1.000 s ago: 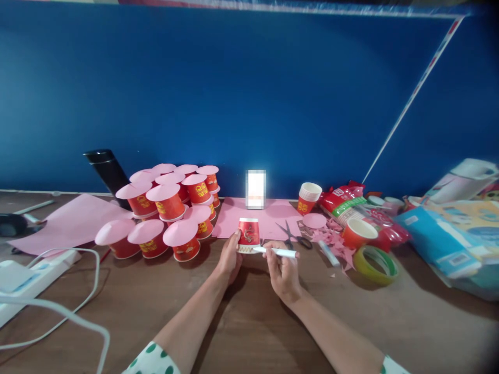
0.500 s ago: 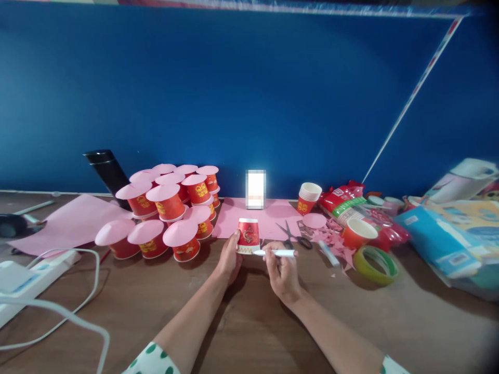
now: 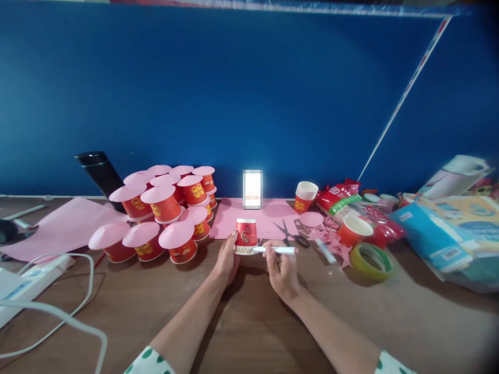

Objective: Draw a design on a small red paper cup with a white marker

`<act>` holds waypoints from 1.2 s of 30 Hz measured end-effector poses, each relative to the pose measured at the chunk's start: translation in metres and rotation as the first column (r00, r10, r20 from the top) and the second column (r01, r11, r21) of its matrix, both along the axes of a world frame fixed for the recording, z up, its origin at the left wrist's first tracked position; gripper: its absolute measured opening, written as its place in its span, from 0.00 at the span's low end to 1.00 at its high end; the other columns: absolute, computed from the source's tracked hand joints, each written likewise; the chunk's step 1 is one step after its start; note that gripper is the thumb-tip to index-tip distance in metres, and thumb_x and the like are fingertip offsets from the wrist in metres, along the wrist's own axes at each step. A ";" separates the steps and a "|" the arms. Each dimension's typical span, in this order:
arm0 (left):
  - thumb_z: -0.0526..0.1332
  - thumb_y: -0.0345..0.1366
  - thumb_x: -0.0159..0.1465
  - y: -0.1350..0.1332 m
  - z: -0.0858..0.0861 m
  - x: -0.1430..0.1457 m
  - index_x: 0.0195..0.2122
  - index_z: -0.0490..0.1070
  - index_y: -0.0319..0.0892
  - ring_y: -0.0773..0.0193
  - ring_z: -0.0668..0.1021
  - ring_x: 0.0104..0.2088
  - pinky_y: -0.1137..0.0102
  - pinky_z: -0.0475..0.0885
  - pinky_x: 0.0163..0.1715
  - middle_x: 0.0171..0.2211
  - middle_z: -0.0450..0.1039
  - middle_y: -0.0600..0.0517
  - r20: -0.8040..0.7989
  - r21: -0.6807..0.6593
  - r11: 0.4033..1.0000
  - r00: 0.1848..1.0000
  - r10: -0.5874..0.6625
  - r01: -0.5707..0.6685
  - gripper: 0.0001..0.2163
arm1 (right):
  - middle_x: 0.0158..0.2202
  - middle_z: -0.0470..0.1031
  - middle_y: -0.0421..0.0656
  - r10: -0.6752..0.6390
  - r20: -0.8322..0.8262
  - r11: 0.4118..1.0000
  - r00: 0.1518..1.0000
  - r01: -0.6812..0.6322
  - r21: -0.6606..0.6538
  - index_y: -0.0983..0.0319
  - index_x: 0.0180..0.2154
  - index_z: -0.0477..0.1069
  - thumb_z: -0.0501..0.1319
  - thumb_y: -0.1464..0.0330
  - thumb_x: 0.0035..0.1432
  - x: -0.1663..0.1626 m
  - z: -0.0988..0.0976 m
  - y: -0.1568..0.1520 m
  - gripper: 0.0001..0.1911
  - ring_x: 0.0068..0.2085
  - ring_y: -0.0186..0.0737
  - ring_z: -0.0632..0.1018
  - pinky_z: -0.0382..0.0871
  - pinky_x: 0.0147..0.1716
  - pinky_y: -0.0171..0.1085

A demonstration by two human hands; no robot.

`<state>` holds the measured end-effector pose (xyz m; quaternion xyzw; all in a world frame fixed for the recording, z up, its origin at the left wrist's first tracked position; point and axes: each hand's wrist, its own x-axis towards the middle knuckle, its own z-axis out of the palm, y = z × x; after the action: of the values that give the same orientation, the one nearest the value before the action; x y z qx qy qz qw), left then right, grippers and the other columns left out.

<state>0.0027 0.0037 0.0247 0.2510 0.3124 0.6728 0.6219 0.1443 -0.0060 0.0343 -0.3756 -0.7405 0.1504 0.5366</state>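
Note:
My left hand (image 3: 226,261) is closed on the left side of a red paper cup (image 3: 246,235), which stands upside down with its wide rim towards me. A zigzag pattern runs along the pale band by that rim. Pinched in my right hand (image 3: 283,272) is a white marker pen (image 3: 281,250), its tip at the right end of the band; whether it touches the paper I cannot tell. Just beyond my right hand lie black-handled scissors (image 3: 301,241), partly on a pink paper sheet (image 3: 224,221).
Stacked red cups with pink paper cone tops (image 3: 158,194) stand at left, before a black flask (image 3: 102,174). A white power strip (image 3: 37,283) lies nearer. At right are nested cups (image 3: 305,200), pink scraps (image 3: 334,240), a tape roll (image 3: 356,262) and a blue package (image 3: 432,234).
The view has shifted slightly, so the surroundings sit a little further left. Both hands keep their holds, with the pen tip still at the cup's band.

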 end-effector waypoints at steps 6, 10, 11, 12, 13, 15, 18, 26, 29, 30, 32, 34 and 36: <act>0.62 0.43 0.57 0.000 0.000 -0.001 0.42 0.72 0.34 0.53 0.78 0.44 0.60 0.68 0.50 0.39 0.78 0.43 -0.009 -0.004 1.000 1.000 -0.006 0.006 0.18 | 0.25 0.72 0.43 0.007 -0.011 1.000 1.000 -0.008 -0.020 0.61 0.30 0.67 0.48 0.68 0.65 0.000 0.000 0.000 0.13 0.27 0.37 0.73 0.66 0.30 0.36; 0.61 0.43 0.58 0.001 -0.001 -0.001 0.42 0.72 0.34 0.53 0.78 0.44 0.60 0.68 0.50 0.39 0.78 0.43 0.000 0.002 1.000 1.000 -0.006 0.006 0.17 | 0.25 0.72 0.42 0.011 0.003 1.000 1.000 -0.011 -0.006 0.61 0.30 0.67 0.48 0.68 0.65 0.000 0.001 0.000 0.14 0.27 0.37 0.74 0.66 0.31 0.36; 0.61 0.44 0.58 0.001 -0.002 -0.001 0.42 0.72 0.34 0.53 0.78 0.44 0.60 0.68 0.50 0.39 0.78 0.43 0.002 0.006 1.000 1.000 -0.009 0.009 0.17 | 0.25 0.72 0.42 0.005 0.012 1.000 1.000 -0.005 -0.001 0.61 0.29 0.67 0.48 0.68 0.65 0.000 0.001 0.000 0.14 0.27 0.37 0.74 0.66 0.31 0.36; 0.61 0.44 0.58 0.001 -0.002 -0.001 0.42 0.72 0.34 0.53 0.78 0.44 0.60 0.68 0.50 0.39 0.78 0.43 0.005 0.008 1.000 1.000 -0.011 0.011 0.18 | 0.25 0.72 0.42 -0.003 0.022 1.000 1.000 0.003 0.003 0.61 0.29 0.67 0.48 0.68 0.65 0.000 0.002 -0.001 0.14 0.27 0.38 0.74 0.65 0.32 0.37; 0.61 0.44 0.58 0.001 -0.002 -0.001 0.42 0.72 0.34 0.53 0.78 0.44 0.59 0.68 0.50 0.39 0.78 0.42 0.007 0.011 1.000 1.000 -0.011 0.010 0.18 | 0.25 0.72 0.43 -0.009 0.034 1.000 0.999 0.009 0.006 0.62 0.29 0.67 0.48 0.68 0.65 -0.001 0.002 -0.001 0.15 0.28 0.38 0.74 0.65 0.32 0.37; 0.61 0.44 0.58 0.001 -0.003 -0.001 0.42 0.72 0.33 0.53 0.78 0.44 0.59 0.68 0.50 0.40 0.78 0.42 0.010 0.011 1.000 1.000 -0.010 0.010 0.18 | 0.24 0.72 0.43 -0.018 0.048 1.000 0.999 0.017 0.014 0.62 0.29 0.67 0.47 0.68 0.65 -0.001 0.003 -0.001 0.15 0.28 0.38 0.74 0.65 0.32 0.38; 0.61 0.43 0.59 0.001 -0.003 -0.001 0.43 0.71 0.33 0.53 0.78 0.44 0.60 0.68 0.50 0.40 0.78 0.42 0.010 0.008 1.000 1.000 -0.007 0.007 0.18 | 0.24 0.72 0.43 -0.018 0.043 1.000 0.999 0.017 0.023 0.62 0.30 0.68 0.47 0.68 0.65 -0.001 0.003 -0.001 0.15 0.28 0.38 0.74 0.65 0.32 0.38; 0.62 0.43 0.58 0.001 -0.002 -0.001 0.46 0.71 0.34 0.53 0.78 0.45 0.60 0.68 0.51 0.40 0.78 0.43 0.014 0.003 1.000 1.000 -0.007 0.007 0.20 | 0.25 0.72 0.43 -0.023 0.003 0.999 1.000 0.023 0.025 0.61 0.29 0.66 0.48 0.69 0.65 0.000 0.002 0.001 0.14 0.27 0.37 0.73 0.65 0.30 0.36; 0.62 0.43 0.57 0.001 -0.002 -0.001 0.46 0.70 0.34 0.53 0.78 0.45 0.60 0.68 0.51 0.40 0.78 0.43 0.013 -0.012 1.000 1.000 -0.001 0.001 0.20 | 0.25 0.72 0.43 -0.051 0.004 0.999 0.999 0.051 0.018 0.61 0.29 0.67 0.47 0.68 0.65 0.000 0.002 0.001 0.15 0.27 0.37 0.73 0.65 0.30 0.36; 0.63 0.43 0.57 0.002 -0.002 -0.001 0.46 0.70 0.34 0.53 0.78 0.44 0.60 0.69 0.51 0.40 0.78 0.43 0.013 -0.015 1.000 1.000 0.004 -0.004 0.20 | 0.25 0.72 0.43 -0.055 0.003 0.998 0.998 0.055 0.019 0.61 0.29 0.67 0.47 0.68 0.65 0.000 0.002 0.001 0.14 0.27 0.37 0.73 0.65 0.30 0.36; 0.63 0.42 0.57 0.002 -0.003 -0.001 0.46 0.70 0.34 0.53 0.79 0.44 0.60 0.69 0.51 0.40 0.78 0.43 0.016 -0.017 1.000 1.000 0.013 -0.013 0.20 | 0.25 0.71 0.43 -0.054 0.000 0.998 0.999 0.054 0.020 0.61 0.29 0.67 0.47 0.68 0.65 0.001 0.002 0.002 0.14 0.27 0.37 0.73 0.65 0.30 0.36; 0.62 0.42 0.57 0.002 -0.004 0.000 0.46 0.70 0.34 0.53 0.78 0.44 0.60 0.69 0.51 0.40 0.78 0.43 0.023 -0.017 1.000 1.000 0.009 -0.009 0.19 | 0.25 0.71 0.42 -0.049 -0.001 0.999 0.999 0.049 0.018 0.61 0.29 0.66 0.47 0.68 0.66 0.001 0.003 0.001 0.14 0.27 0.37 0.73 0.64 0.30 0.36; 0.62 0.42 0.58 0.002 -0.004 0.000 0.46 0.70 0.34 0.53 0.78 0.44 0.60 0.68 0.51 0.40 0.78 0.43 0.032 -0.015 1.000 0.999 0.001 -0.001 0.19 | 0.25 0.71 0.42 -0.042 0.002 0.999 0.999 0.042 0.011 0.61 0.29 0.66 0.47 0.68 0.66 0.001 0.003 0.001 0.15 0.27 0.37 0.73 0.64 0.30 0.36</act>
<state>0.0023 0.0053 0.0206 0.2355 0.3075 0.6747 0.6283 0.1450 -0.0047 0.0373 -0.3886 -0.7338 0.1346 0.5408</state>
